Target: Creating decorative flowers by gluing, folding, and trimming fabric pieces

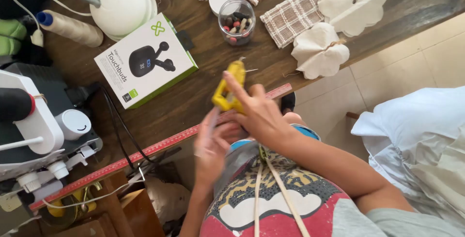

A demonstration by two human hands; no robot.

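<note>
The right hand (259,113) grips a yellow glue gun (228,88) at mid-frame, nozzle toward the upper part of the picture over the table (213,58); keeping it steady and the fingers off the tip seems wise. The left hand (212,142), blurred, lies just below and left of the gun, closed on a pale stick (211,123), probably glue.

Person is wearing grey short sleeve (368,222), red patterned top with leopard print; both forearms showing bare.
</note>
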